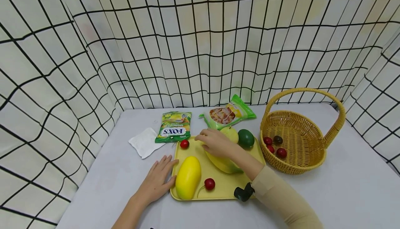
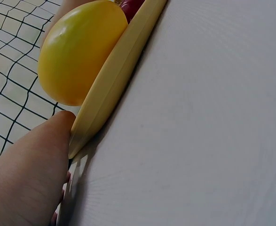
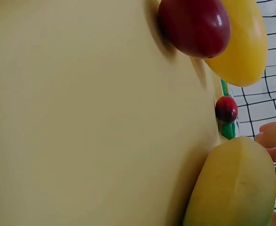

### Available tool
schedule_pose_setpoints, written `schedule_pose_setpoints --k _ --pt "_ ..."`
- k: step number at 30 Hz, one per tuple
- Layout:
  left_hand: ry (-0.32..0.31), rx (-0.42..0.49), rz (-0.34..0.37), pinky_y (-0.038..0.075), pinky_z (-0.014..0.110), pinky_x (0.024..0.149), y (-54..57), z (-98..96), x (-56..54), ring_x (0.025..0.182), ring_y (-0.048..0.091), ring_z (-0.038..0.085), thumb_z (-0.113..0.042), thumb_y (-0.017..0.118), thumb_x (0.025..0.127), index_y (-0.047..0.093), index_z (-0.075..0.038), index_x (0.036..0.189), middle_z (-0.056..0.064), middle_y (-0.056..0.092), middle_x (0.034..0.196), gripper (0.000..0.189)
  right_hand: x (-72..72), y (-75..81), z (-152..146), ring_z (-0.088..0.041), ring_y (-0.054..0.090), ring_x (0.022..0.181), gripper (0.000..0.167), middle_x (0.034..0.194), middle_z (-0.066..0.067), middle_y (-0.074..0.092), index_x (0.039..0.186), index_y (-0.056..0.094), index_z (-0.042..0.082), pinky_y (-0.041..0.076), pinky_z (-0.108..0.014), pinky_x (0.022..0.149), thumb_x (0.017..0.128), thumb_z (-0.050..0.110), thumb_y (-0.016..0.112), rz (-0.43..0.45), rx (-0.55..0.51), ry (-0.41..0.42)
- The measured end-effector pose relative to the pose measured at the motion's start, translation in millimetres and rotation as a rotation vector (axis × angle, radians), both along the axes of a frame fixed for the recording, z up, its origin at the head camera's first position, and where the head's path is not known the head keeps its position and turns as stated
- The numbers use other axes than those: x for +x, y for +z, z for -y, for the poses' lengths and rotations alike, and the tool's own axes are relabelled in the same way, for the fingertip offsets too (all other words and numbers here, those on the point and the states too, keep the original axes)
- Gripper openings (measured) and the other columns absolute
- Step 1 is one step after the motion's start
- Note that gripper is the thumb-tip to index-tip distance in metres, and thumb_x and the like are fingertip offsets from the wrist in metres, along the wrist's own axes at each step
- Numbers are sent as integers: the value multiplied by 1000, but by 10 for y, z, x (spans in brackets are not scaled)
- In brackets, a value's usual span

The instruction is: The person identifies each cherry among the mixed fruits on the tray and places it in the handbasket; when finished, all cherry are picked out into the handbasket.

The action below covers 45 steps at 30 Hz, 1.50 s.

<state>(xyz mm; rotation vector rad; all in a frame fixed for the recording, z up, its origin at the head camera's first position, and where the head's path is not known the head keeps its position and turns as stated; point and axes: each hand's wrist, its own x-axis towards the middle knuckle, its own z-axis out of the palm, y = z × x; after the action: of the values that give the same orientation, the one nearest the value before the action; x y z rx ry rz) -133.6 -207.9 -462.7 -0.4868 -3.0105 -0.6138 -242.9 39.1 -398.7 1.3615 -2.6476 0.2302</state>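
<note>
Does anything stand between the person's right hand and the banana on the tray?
Nothing visible does: in the right wrist view, the fingers of the right hand are right beside the banana, with no other item between. Whether they touch it, I cannot tell.

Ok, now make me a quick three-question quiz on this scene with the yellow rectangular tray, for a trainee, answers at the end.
1. Count: in the head view, how many round red fruits show on the yellow rectangular tray?

2. True or false: the smooth, mango-shaped yellow fruit sits inside the golden woven basket.

3. Which hand rests at the tray's left edge?

Key:
1. Two.
2. False; the mango-shaped yellow fruit lies on the tray.
3. The left hand.
</note>
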Motion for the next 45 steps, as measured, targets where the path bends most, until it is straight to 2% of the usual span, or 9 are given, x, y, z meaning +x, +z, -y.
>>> schedule_pose_setpoints --k 6,14,22,30,37,45 --pt "1 -5 -4 13 52 108 16 -1 7 136 21 30 -36 54 89 43 -18 136 12 30 146 52 -36 -28 99 -17 51 102 32 112 -1 58 120 59 16 42 -28 91 88 17 60 7 5 16" --pt "2 -4 2 12 53 108 28 6 17 135 21 31 -36 55 89 43 -18 136 12 31 146 52 -67 -110 243 -18 49 104 37 117 -2 56 126 53 20 41 -30 92 89 17 58 -22 87 22" --pt "-2 6 -7 13 53 108 28 0 18 135 22 31 -35 55 89 44 -18 136 12 31 145 51 -84 -150 346 -18 47 107 46 121 0 54 133 48 25 40 -31 94 89 18 59 22 142 -5" --pt "-5 10 -12 13 53 108 19 -7 17 135 21 30 -35 54 89 43 -18 136 12 31 146 51 -67 -169 375 -20 44 112 52 128 -2 50 140 38 26 38 -34 96 91 24 56 40 196 17" --pt "-6 5 -13 12 52 109 17 -7 16 136 21 29 -36 54 89 42 -19 136 11 31 146 52 -73 -205 385 -21 43 114 50 130 -3 48 139 39 25 39 -34 95 91 25 56 -9 203 51" --pt "-3 6 -12 12 51 109 4 -1 14 136 21 29 -36 54 89 43 -19 136 11 31 146 51 -82 -221 405 -19 44 112 44 126 -2 50 135 43 24 38 -33 95 92 25 55 40 184 37"
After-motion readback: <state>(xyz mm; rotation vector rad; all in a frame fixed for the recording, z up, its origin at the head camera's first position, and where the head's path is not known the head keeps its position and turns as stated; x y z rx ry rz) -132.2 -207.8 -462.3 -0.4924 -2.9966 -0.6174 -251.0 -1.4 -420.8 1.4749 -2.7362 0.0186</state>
